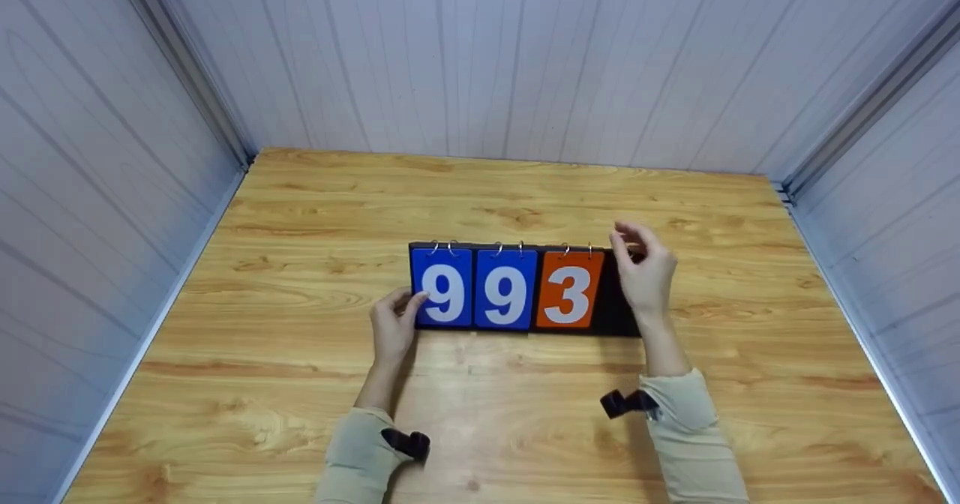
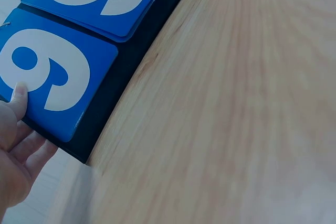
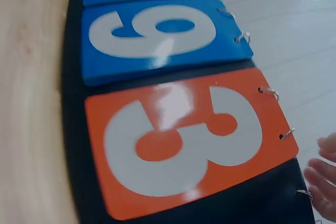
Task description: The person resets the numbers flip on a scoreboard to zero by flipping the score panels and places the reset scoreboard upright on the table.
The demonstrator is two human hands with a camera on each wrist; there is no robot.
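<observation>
A black flip scoreboard (image 1: 534, 316) stands on the wooden table, leaning back. It carries two blue cards with a white 9 each, the left card (image 1: 454, 279) and the middle card (image 1: 517, 283), plus an orange card (image 1: 574, 283) with a white 3. The black panel at its right end shows no number. My left hand (image 1: 394, 324) grips the left edge, thumb on the blue card's front and fingers behind. At the top right corner is my right hand (image 1: 646, 271), fingers loosely bent, a gap between thumb and forefinger. In the right wrist view its fingers (image 3: 321, 179) lie beside a metal ring (image 3: 304, 193).
Wood-grain tabletop (image 1: 262, 354) surrounds the scoreboard. Pale panelled walls rise at the back (image 1: 480, 61), left and right. Each sleeve bears a black wrist camera, one on the left (image 1: 409, 444) and one on the right (image 1: 619, 404).
</observation>
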